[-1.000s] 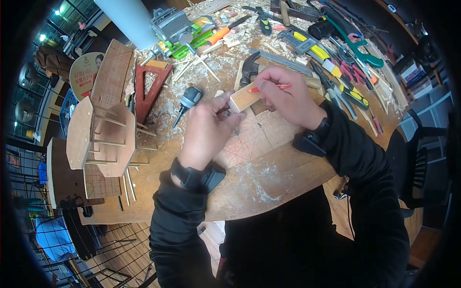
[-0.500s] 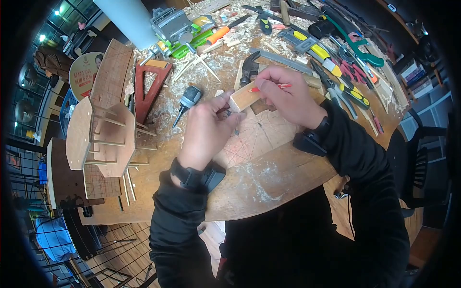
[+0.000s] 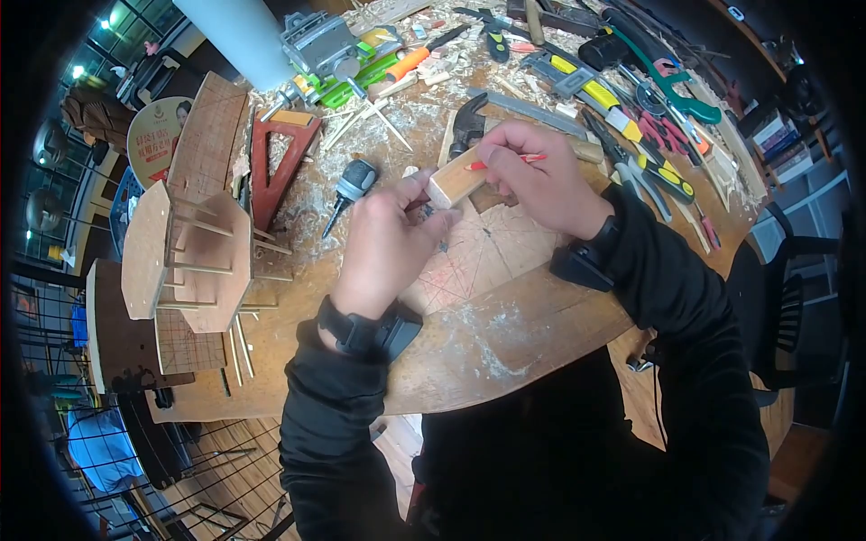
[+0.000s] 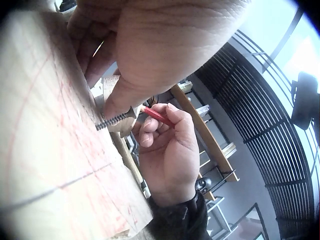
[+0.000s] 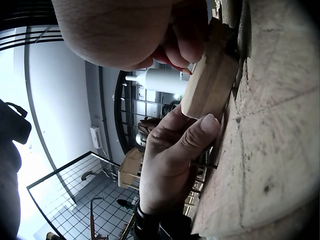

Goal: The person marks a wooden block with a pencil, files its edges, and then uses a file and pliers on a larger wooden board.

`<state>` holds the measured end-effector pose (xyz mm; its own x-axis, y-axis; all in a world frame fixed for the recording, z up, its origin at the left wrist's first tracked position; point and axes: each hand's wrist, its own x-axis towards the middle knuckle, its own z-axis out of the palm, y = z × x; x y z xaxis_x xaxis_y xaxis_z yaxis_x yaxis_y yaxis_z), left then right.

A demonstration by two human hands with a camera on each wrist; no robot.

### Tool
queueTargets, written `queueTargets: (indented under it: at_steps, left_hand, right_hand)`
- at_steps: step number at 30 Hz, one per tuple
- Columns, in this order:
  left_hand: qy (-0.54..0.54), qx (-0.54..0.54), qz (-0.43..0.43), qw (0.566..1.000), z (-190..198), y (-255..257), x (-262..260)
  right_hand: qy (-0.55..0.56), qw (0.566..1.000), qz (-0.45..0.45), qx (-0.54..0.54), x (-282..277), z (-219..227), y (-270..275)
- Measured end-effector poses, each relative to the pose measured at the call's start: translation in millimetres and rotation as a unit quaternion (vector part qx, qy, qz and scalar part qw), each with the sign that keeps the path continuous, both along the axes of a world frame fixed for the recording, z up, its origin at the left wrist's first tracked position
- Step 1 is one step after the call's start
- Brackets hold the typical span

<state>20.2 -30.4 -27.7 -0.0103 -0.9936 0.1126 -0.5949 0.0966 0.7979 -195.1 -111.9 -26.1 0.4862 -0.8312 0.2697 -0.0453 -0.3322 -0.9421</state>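
Note:
My left hand [image 3: 383, 239] pinches a small rectangular wood block [image 3: 458, 183] at its near left end, thumb and fingers on either side. In my right hand [image 3: 539, 180] is a red pencil [image 3: 481, 166], gripped between thumb and fingers, its tip right at the block's upper face. Both hands are close over a pale board [image 3: 487, 257] scribed with red and dark lines. A screw [image 4: 115, 121] sticks up from that board beside the left thumb in the left wrist view. From the right wrist, the block [image 5: 212, 87] appears tilted above the board, with the left thumb against its lower end.
A hammer [image 3: 469, 126] lies just beyond the block, and a screwdriver-like tool [image 3: 350, 191] left of the hands. A red triangular square [image 3: 278, 167] and an octagonal wooden frame with dowels [image 3: 212, 261] stand left. Pliers [image 3: 640, 185], saws and shavings crowd the far right.
The head view has shifted very slightly. Both hands, the block and the pencil keep nearly the same position.

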Motion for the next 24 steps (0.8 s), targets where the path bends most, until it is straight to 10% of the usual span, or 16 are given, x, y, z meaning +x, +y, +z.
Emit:
queueTargets:
  at_steps: [24]
  left_hand:
    - [0.002, 0.020, -0.002, 1.000, 10.2, 3.4, -2.8]
  right_hand:
    - [-0.005, 0.999, 0.012, 0.032, 0.0, -1.6, -2.6]
